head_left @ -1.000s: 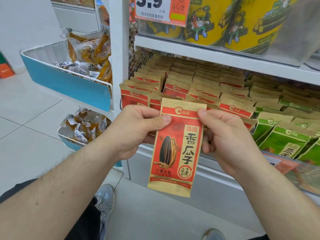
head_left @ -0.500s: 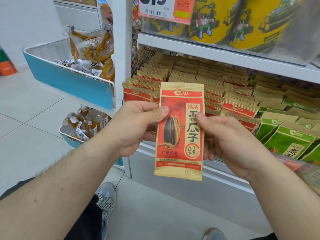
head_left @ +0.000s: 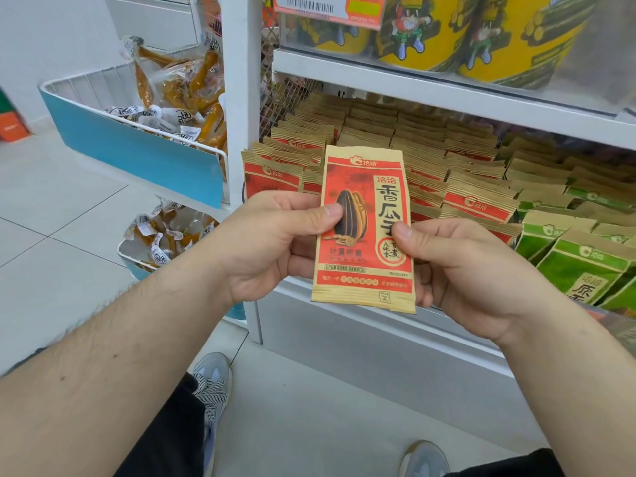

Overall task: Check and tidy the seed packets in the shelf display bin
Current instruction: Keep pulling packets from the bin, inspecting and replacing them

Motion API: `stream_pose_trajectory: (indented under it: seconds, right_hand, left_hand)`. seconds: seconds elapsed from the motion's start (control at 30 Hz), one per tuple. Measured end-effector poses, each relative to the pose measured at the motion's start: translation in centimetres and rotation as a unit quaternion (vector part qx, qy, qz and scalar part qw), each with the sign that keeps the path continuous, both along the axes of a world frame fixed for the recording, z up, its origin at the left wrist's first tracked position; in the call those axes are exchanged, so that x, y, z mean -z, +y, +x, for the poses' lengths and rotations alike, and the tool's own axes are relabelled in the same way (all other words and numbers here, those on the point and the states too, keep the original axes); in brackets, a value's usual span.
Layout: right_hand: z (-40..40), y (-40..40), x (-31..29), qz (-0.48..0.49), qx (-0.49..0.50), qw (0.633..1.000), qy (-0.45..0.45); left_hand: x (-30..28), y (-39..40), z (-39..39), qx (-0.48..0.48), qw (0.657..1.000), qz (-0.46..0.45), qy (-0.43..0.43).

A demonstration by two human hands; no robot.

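Here we pinch one red seed packet (head_left: 364,232) between left hand (head_left: 272,246) and right hand (head_left: 457,266), checking it. It is not yet back among the rows in the shelf bin (head_left: 395,139).

The red seed packet (head_left: 364,228) carries the brand mark 洽洽 in white on its top band and again in small yellow letters above the large black column 香瓜子 down its right side. A round seal near the right thumb holds small characters, of which 煮 can be made out; the lines of print along its lower edge are too fine to read. The red packets (head_left: 481,201) in the bin show the same 洽洽 mark. The green packets (head_left: 585,270) also bear 洽洽, and the nearest one shows 原. The price tag (head_left: 327,5) overhead shows only a barcode.
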State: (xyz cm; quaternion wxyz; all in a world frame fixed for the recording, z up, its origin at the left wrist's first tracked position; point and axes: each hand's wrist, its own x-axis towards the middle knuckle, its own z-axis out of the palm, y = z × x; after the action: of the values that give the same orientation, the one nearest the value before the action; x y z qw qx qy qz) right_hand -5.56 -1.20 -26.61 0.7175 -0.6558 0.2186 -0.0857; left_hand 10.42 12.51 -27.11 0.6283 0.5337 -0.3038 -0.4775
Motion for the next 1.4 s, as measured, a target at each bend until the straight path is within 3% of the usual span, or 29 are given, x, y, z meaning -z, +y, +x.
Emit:
stream_pose_trajectory:
  seconds: [0.3, 0.6, 0.77, 0.87, 0.93, 1.0, 1.2, 1.3, 1.4]
  right_hand:
    - [-0.7, -0.7, 0.2, -0.051, -0.133, 0.989, -0.042]
    - [-0.7, -0.3, 0.1, -0.066, -0.136, 0.987, -0.05]
    - [-0.2, 1.7, -0.3, -0.054, -0.08, 0.99, -0.102]
    - [0.6, 3.1, 0.4, -0.219, 0.015, 0.972, -0.08]
    - [1.0, 4.0, 1.3, -0.405, 0.06, 0.912, -0.013]
    - [1.2, 4.6, 1.8, -0.507, 0.059, 0.859, 0.036]
    - [0.9, 5.4, 1.9, -0.576, 0.021, 0.811, 0.103]
    - [0.8, 5.6, 1.5, -0.554, -0.01, 0.822, 0.132]
    - [1.0, 4.6, 1.1, -0.498, 0.074, 0.861, 0.07]
  left_hand:
    - [0.6, 0.1, 0.9, -0.022, 0.996, -0.068, -0.046]
    - [0.5, 0.2, 1.0, -0.014, 0.994, -0.088, -0.066]
    - [0.7, -0.1, 0.2, -0.047, 0.989, -0.049, -0.131]
    - [1.1, -0.5, -0.1, -0.149, 0.956, -0.012, -0.253]
    - [1.1, -0.5, -0.4, -0.159, 0.946, -0.034, -0.282]
    - [1.2, -0.4, -0.7, -0.119, 0.954, -0.053, -0.272]
    - [1.3, -0.2, -1.0, -0.017, 0.994, -0.063, -0.085]
    - [1.4, -0.4, -1.0, -0.006, 0.998, -0.059, -0.034]
    - [1.9, -0.9, -0.5, -0.054, 0.998, -0.029, 0.027]
